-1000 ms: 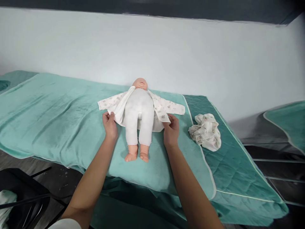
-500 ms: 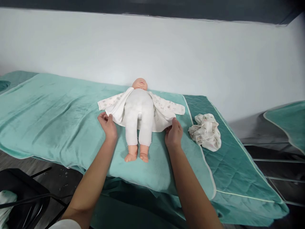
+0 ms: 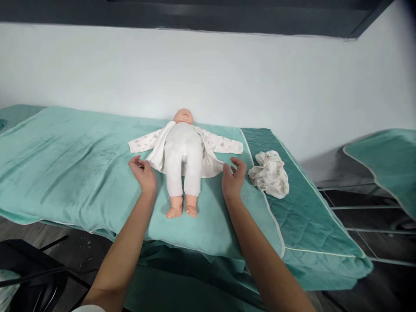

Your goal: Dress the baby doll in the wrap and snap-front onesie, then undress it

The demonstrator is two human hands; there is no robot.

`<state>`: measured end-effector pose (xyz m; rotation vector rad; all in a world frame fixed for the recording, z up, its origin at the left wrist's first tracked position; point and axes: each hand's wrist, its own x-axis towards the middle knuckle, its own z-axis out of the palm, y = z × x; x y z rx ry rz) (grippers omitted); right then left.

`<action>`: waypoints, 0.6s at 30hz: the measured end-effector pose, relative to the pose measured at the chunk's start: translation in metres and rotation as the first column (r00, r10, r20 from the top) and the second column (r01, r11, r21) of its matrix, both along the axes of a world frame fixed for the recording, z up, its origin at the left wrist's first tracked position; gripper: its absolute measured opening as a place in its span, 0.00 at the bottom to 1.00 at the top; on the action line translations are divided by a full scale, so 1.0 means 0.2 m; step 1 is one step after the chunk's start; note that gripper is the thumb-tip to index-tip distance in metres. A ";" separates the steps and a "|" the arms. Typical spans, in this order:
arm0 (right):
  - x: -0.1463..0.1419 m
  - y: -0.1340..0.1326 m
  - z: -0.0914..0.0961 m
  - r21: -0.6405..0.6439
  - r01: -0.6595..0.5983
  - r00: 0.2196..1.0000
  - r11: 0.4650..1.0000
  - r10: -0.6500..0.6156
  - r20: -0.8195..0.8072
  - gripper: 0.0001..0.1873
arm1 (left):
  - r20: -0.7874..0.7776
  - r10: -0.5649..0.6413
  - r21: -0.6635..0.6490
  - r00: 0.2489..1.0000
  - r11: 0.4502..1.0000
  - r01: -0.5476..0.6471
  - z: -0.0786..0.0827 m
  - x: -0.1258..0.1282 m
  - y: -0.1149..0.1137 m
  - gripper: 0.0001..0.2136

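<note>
A baby doll (image 3: 183, 143) with a white cloth body and plastic head and feet lies on its back, feet toward me. Its white printed baby jacket (image 3: 227, 145) hangs open at the front, both sleeves spread sideways. Beside the jacket's left lower corner, my left hand (image 3: 144, 177) has its thumb and curled fingers apart, with nothing gripped. At the opposite corner my right hand (image 3: 233, 180) is open too, thumb apart from the bent fingers. Both thumbs are close to the hem; whether they touch it I cannot tell.
Green velvety bedding (image 3: 97, 173) covers the bed under the doll. A crumpled white printed cloth (image 3: 269, 174) lies to the right on the quilted mattress cover (image 3: 312, 225). A white wall (image 3: 208, 73) stands behind. At lower left is a black chair (image 3: 32, 268).
My fingers have come off the jacket's two lower corners and spread. The jacket's front flaps lie a little lower and looser. The view has shifted slightly to the right.
</note>
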<state>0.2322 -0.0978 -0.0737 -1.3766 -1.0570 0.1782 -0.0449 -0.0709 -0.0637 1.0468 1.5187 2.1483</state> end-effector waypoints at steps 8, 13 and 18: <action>0.41 -0.16 0.11 -0.248 0.149 0.607 0.957 0.110 0.787 0.10 | -0.061 -0.100 -0.065 0.993 0.993 0.096 -0.01 -0.01 -0.20 0.07; 0.65 -0.36 0.16 -0.302 0.332 0.264 0.894 0.219 0.939 0.13 | -0.188 -0.112 -0.060 0.976 0.993 0.102 -0.03 -0.04 -0.36 0.06; 0.76 -0.38 0.17 -0.318 0.336 0.157 0.887 0.280 0.947 0.11 | -0.345 -0.200 -0.064 0.917 0.980 0.190 0.00 0.02 -0.45 0.08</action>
